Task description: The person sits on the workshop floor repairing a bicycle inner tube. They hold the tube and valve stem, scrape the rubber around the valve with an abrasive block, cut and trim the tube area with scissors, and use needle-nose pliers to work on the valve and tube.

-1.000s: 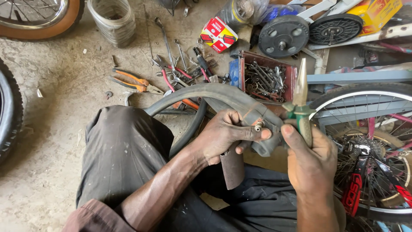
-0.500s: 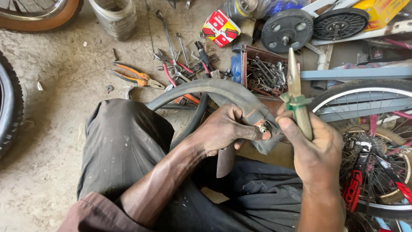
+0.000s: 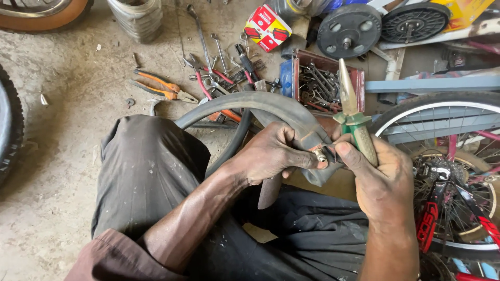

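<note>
Between both hands' fingers (image 3: 299,156) sits the inner tube's valve (image 3: 321,155).

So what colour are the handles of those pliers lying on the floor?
Orange, seen in the head view: pliers.

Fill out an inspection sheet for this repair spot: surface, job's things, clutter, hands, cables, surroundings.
Surface: bare, dusty concrete floor; the person sits on it.
Job's things: black inner tube curves over the lap; its metal valve sits between both hands; green-handled pliers point upward.
Clutter: orange-handled pliers, scattered wrenches, a box of tools, a red and white carton.
Hands: left hand pinches the tube at the valve; right hand grips the pliers, thumb near the valve.
Cables: nothing seen.
Surroundings: spoked bicycle wheel on the right, tyres at the left edge, two black discs at the top.
</note>
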